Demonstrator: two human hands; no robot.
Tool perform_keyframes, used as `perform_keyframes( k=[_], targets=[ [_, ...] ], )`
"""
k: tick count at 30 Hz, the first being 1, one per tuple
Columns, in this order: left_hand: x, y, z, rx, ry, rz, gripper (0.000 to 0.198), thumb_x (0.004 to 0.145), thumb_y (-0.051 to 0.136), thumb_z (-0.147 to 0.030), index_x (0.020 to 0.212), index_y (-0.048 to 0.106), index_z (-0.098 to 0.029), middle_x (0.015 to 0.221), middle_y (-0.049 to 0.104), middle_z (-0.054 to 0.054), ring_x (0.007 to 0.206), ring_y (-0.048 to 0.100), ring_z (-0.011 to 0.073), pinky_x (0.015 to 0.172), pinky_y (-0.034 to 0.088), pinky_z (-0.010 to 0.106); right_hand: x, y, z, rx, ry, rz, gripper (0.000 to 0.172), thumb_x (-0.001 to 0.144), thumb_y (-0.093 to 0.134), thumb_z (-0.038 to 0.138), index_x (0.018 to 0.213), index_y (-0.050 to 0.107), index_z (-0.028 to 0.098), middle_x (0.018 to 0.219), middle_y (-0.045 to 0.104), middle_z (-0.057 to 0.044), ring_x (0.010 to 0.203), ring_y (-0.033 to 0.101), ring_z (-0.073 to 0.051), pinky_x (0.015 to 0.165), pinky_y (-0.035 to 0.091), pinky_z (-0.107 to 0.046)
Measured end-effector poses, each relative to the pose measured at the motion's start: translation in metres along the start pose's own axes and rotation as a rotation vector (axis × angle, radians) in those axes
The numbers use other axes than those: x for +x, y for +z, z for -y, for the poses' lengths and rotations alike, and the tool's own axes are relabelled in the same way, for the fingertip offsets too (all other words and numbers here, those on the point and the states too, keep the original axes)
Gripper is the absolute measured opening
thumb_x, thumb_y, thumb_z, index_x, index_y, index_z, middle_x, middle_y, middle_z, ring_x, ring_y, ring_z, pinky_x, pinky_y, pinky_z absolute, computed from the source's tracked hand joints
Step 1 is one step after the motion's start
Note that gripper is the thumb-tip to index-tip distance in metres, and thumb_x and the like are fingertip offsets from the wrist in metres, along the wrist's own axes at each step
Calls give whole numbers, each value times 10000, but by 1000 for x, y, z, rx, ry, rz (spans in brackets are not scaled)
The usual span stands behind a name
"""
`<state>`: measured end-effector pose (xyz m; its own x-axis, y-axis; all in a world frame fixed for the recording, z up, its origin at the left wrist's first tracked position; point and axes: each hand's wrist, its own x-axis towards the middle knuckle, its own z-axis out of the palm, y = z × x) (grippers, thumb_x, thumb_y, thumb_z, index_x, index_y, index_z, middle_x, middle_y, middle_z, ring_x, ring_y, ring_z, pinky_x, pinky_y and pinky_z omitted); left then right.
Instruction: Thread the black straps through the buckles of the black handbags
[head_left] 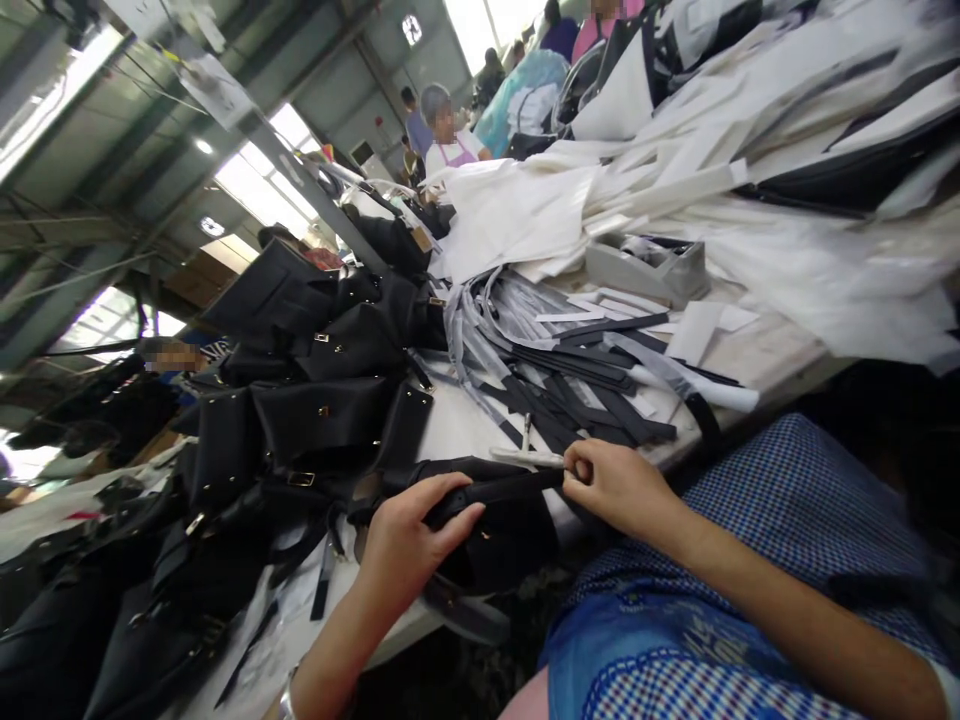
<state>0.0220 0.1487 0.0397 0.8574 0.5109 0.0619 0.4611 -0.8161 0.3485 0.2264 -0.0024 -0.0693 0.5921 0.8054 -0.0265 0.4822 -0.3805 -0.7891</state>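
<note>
A black bag [510,540] lies at the front edge of the table, its long upper edge running between my two hands. My left hand [416,535] is closed over the left part of that edge, thumb on the near side and fingers on the far side. At the other end, my right hand [619,485] has its fingers pinched together on the bag's edge. A thin pale tool [529,457] with a short upright piece reaches up to the right fingertips; whether they also hold it I cannot tell. The bag's lower part is in shadow.
Finished-looking black bags [322,420] with gold fittings are heaped on the left. Black straps [577,375], some in clear film, lie beyond my hands. Behind them are a grey box [649,268] and piled white sheets [517,210]. Several people work farther back, including one person [450,140] across the table.
</note>
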Motion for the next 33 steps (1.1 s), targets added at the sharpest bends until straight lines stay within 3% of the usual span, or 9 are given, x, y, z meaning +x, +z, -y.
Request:
perform_keyframes(
  k=[11, 17, 19, 21, 24, 29, 31, 33],
  targets=[
    [3, -1, -6, 9, 6, 9, 217, 860, 687, -368, 1032, 711, -239, 1021, 756, 18, 937, 709, 204, 858, 518, 277, -1, -4, -6, -152, 76, 57, 80, 763, 576, 258, 728, 633, 214, 767, 658, -3, 670, 576, -161, 545, 243, -274],
    [1, -1, -7, -8, -48, 25, 230, 863, 675, -389, 1038, 705, -242, 1020, 751, 8, 930, 700, 198, 868, 505, 272, -3, -8, -4, -233, 95, 75, 79, 794, 588, 248, 756, 648, 212, 799, 681, -32, 702, 618, -207, 561, 292, -298],
    [0, -2, -8, -29, -77, 26, 229, 870, 662, -401, 1026, 701, -237, 1016, 748, 10, 936, 696, 202, 871, 500, 274, -7, -8, 0, -260, 16, -23, 98, 833, 576, 205, 846, 674, 203, 886, 695, -57, 787, 642, -235, 625, 372, -323],
    [-2, -4, -11, -56, -111, 40, 235, 878, 648, -417, 1024, 692, -237, 1016, 742, 10, 952, 687, 205, 879, 492, 278, -10, -5, 9, -208, -171, -150, 169, 878, 566, 168, 995, 685, 190, 1049, 697, -85, 977, 634, -264, 805, 437, -371],
    [-6, -5, -17, -106, -176, 64, 261, 887, 624, -442, 1042, 670, -236, 1048, 728, 17, 1002, 670, 219, 893, 483, 291, -13, 7, 29, 41, -477, -173, 236, 929, 598, 230, 1154, 665, 214, 1214, 671, -77, 1160, 573, -249, 1026, 391, -399],
    [-16, 3, -20, -187, -321, 29, 330, 889, 587, -508, 1055, 624, -225, 1072, 711, 54, 1083, 641, 266, 906, 478, 338, -5, 30, 41, 371, -548, 46, 161, 950, 604, 256, 1053, 720, 212, 1007, 737, -40, 958, 669, -179, 875, 495, -283],
    [-21, 11, -19, -264, -405, -57, 365, 853, 627, -528, 1040, 604, -214, 1046, 717, 70, 1071, 651, 283, 908, 483, 358, 5, 31, 32, 332, -537, 88, 180, 975, 563, 255, 1010, 735, 214, 957, 743, -24, 916, 677, -158, 837, 500, -247],
    [-26, 21, -17, -406, -510, -165, 440, 808, 678, -532, 1081, 583, -202, 1015, 729, 85, 1014, 677, 284, 887, 501, 368, 18, 27, 21, 126, -484, 75, 240, 1004, 494, 227, 1060, 727, 209, 1006, 738, -34, 938, 672, -152, 846, 494, -237]
  ],
)
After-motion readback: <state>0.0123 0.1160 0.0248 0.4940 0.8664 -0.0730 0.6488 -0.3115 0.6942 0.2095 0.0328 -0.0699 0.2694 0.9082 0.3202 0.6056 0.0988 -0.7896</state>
